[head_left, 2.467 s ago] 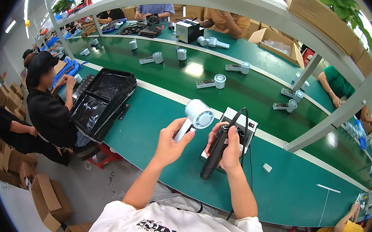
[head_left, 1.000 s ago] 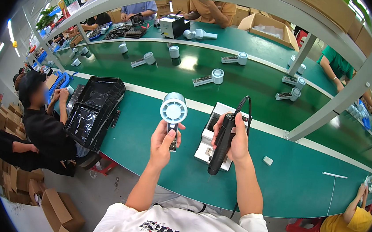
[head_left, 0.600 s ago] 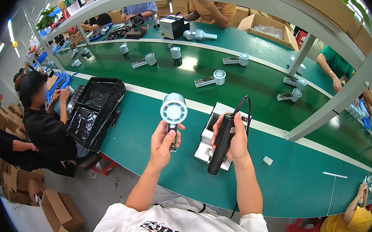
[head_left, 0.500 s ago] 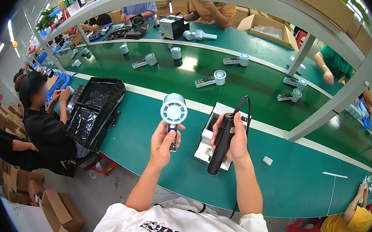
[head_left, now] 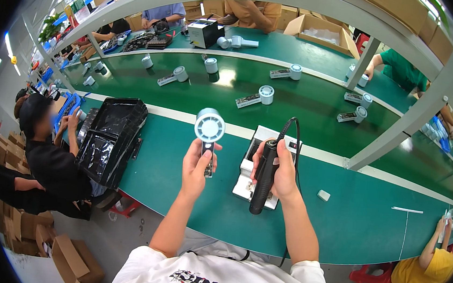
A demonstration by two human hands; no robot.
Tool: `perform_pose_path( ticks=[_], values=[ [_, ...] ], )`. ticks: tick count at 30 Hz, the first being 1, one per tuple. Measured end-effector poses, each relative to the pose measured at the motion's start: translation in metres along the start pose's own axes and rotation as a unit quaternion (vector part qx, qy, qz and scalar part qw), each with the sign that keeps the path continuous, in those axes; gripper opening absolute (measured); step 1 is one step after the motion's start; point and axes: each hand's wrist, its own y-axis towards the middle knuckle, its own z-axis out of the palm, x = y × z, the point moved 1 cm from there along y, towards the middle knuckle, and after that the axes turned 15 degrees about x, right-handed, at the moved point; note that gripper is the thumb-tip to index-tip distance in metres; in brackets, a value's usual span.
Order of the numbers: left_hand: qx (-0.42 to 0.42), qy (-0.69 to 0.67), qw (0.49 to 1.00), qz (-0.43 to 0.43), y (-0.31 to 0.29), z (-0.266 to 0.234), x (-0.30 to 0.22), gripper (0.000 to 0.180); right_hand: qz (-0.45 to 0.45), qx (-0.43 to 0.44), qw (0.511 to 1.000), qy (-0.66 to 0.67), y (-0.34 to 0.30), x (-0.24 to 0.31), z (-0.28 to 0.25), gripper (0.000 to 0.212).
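Fingers (head_left: 199, 155) grip a small fan (head_left: 209, 126); black trays (head_left: 109, 138) stacked nearby.

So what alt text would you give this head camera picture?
A person's left hand holds up a small white fan by its handle, while the right hand grips a black corded tool above a white fixture on a green workbench. More fans lie on the belt behind.

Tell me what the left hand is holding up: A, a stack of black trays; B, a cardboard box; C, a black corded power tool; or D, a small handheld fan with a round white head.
D: the left hand grips the handle of a handheld fan, its round white head upward.
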Motion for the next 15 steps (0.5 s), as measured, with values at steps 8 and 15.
perform_pose_path(
  ticks=[8,15],
  values=[
    [-0.028,0.153,0.986,-0.062,0.095,-0.038,0.063,0.048,-0.007,0.001,1.000,-0.011,0.000,0.000,0.001,0.059],
    [0.025,0.332,0.943,-0.014,0.223,-0.085,0.142,0.046,0.005,0.005,0.999,0.040,0.000,-0.004,-0.004,0.046]
  ],
)
